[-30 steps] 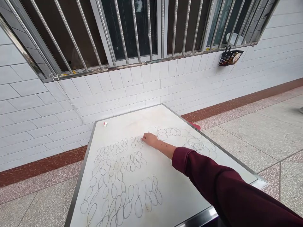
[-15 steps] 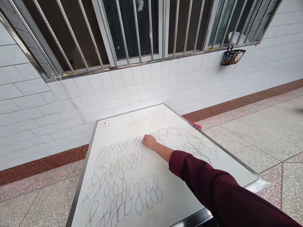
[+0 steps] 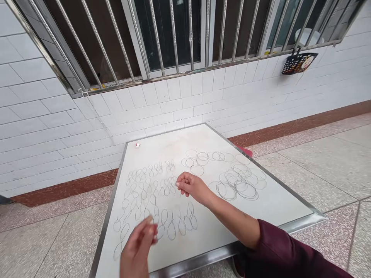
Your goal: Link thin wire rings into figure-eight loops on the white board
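Right hand (image 3: 189,186) is near thin loops (image 3: 166,187); label (image 3: 307,63) on basket (image 3: 291,66) is unreadable.

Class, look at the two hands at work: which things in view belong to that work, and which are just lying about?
Likely part of the work:
right hand and left hand
figure-eight loops
round rings
table beneath them

Apparently just about:
small red-and-white item, far left table corner
black basket, hanging at the window
white bowl above it
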`<action>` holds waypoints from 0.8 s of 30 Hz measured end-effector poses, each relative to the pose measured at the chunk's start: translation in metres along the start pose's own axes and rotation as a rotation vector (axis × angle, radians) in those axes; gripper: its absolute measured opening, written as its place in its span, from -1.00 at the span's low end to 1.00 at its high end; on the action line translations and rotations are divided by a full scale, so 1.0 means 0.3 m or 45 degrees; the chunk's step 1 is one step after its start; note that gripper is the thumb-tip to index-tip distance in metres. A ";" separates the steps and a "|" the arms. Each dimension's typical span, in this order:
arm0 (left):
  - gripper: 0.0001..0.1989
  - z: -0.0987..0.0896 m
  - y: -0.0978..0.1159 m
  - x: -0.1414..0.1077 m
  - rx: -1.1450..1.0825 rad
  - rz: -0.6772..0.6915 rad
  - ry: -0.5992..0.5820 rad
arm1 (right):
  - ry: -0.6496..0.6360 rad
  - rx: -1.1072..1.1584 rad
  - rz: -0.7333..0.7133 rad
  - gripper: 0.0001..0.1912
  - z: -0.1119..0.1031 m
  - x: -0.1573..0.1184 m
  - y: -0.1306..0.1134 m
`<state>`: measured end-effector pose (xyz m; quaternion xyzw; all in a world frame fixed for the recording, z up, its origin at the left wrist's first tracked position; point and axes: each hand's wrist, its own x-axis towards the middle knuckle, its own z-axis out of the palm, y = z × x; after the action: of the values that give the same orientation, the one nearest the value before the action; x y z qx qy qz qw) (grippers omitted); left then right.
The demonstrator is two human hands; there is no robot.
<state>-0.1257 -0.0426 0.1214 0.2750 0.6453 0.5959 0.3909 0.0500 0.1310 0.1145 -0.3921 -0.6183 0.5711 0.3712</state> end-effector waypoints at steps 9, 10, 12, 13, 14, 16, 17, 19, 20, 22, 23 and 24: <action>-0.44 0.165 0.023 -0.011 -0.178 0.087 -0.178 | -0.177 0.109 -0.076 -0.86 0.119 -0.261 -0.011; -0.45 0.160 0.018 -0.021 -0.182 0.100 -0.161 | -0.177 0.091 -0.094 -0.87 0.123 -0.272 -0.009; -0.48 0.149 0.012 -0.038 -0.186 0.130 -0.126 | -0.168 0.052 -0.140 -0.90 0.132 -0.293 -0.005; -0.49 0.145 0.011 -0.045 -0.185 0.145 -0.119 | -0.161 0.039 -0.159 -0.91 0.136 -0.302 -0.004; -0.50 0.143 0.012 -0.050 -0.182 0.160 -0.118 | -0.153 0.038 -0.172 -0.91 0.140 -0.311 -0.003; -0.50 0.142 0.013 -0.060 -0.169 0.186 -0.117 | -0.138 0.071 -0.170 -0.92 0.147 -0.325 0.001; -0.50 0.143 0.014 -0.066 -0.163 0.197 -0.109 | -0.126 0.099 -0.158 -0.91 0.149 -0.331 0.004; -0.48 0.148 0.016 -0.080 -0.166 0.206 -0.086 | -0.096 0.144 -0.142 -0.90 0.154 -0.340 0.009; -0.47 0.150 0.017 -0.088 -0.173 0.205 -0.080 | -0.085 0.156 -0.146 -0.89 0.157 -0.344 0.011; -0.44 0.152 0.020 -0.105 -0.187 0.203 -0.091 | -0.079 0.160 -0.179 -0.88 0.162 -0.353 0.011; -0.42 0.152 0.023 -0.113 -0.186 0.207 -0.102 | -0.082 0.152 -0.206 -0.88 0.166 -0.359 0.009; -0.41 0.151 0.026 -0.122 -0.181 0.215 -0.111 | -0.080 0.135 -0.235 -0.89 0.169 -0.367 0.007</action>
<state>-0.0690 -0.0463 0.1363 0.3258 0.5585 0.6583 0.3856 0.0500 0.0100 0.1077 -0.2950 -0.6321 0.5783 0.4229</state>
